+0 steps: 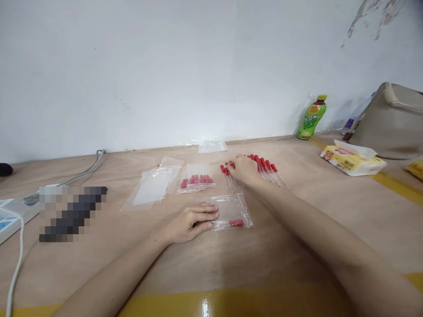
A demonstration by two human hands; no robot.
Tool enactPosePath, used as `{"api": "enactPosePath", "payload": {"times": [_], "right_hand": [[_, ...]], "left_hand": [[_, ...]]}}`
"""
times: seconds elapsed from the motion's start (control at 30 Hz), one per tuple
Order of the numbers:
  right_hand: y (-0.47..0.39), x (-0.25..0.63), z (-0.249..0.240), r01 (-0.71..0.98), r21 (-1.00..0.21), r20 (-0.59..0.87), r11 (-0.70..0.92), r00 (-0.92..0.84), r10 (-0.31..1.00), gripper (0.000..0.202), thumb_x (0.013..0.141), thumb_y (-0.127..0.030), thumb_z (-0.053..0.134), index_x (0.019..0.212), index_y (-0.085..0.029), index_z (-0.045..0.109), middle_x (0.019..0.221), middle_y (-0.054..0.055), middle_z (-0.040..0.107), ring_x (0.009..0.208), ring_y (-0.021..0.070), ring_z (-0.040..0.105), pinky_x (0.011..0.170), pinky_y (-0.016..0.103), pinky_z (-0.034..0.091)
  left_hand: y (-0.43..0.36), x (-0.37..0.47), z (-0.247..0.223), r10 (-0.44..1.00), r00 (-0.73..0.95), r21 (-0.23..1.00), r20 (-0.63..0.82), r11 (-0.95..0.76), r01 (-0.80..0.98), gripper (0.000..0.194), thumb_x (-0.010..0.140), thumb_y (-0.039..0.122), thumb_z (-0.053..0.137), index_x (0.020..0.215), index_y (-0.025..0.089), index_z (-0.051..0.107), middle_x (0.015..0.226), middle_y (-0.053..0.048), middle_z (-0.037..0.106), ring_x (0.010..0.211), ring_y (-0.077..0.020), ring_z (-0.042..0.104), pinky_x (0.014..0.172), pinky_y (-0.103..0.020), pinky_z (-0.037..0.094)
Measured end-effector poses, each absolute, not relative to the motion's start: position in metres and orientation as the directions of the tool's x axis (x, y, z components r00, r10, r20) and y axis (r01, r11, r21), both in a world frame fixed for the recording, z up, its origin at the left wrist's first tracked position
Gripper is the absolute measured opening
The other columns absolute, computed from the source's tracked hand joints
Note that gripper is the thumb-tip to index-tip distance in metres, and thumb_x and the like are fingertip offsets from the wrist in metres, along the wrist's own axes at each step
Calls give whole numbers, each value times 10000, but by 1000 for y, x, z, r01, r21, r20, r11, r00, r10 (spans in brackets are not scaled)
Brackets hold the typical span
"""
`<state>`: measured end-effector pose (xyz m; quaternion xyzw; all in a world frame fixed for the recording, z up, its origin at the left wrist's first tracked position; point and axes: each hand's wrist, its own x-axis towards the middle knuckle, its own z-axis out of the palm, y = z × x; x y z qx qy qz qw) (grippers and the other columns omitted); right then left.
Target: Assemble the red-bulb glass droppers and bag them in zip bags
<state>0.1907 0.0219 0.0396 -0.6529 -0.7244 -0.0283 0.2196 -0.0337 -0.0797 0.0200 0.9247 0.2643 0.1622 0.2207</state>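
Note:
My left hand (193, 222) lies with its fingers stretched over the left part of a clear zip bag (228, 204), pressing it to the table. Inside the bag lies one dropper (235, 223) with a red bulb and a clear tube, its tip by my left thumb. Farther off, my right hand (243, 169) reaches into a row of red-bulbed droppers (264, 165). Its fingers are bent and closed at the bulbs on the row's left side, and part of the row is hidden beneath it. Left of the row are filled bags (197, 179) showing several red bulbs.
Flat zip bags (153, 187) overlap at the left, and another bag (212, 147) lies by the wall. A green bottle (311, 119), a tissue pack (352, 160) and a grey bag (393, 123) stand right. A power strip (16, 215) with cables is at the left.

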Motion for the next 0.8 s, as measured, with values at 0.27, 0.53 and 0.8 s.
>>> {"api": "enactPosePath", "payload": {"times": [0.27, 0.53, 0.8], "right_hand": [[57, 171, 34, 975, -216, 294, 59, 7, 956, 300, 795, -347, 459, 905, -145, 652, 1057, 146, 536, 965, 266, 520, 738, 343, 411], [40, 209, 46, 654, -734, 259, 185, 17, 966, 249, 846, -381, 412, 904, -165, 521, 803, 52, 637, 735, 139, 587, 651, 253, 431], [-36, 263, 22, 34, -976, 219, 217, 217, 951, 408, 713, -589, 525, 777, -211, 385, 640, -16, 575, 422, 63, 459, 385, 184, 373]], "left_hand": [[-80, -36, 17, 540, 814, 485, 214, -782, 391, 374, 853, 265, 483, 1226, 235, 486, 1267, -72, 494, 1194, -211, 429, 1019, -419, 323], [-81, -36, 20, 537, 827, 468, 167, -781, 413, 374, 875, 247, 438, 1249, 240, 455, 1304, -64, 452, 1239, -202, 367, 1042, -430, 279], [-79, -36, 21, 549, 820, 437, 163, -785, 439, 430, 852, 293, 480, 1276, 256, 419, 1340, -57, 409, 1248, -212, 353, 1024, -418, 315]]}}
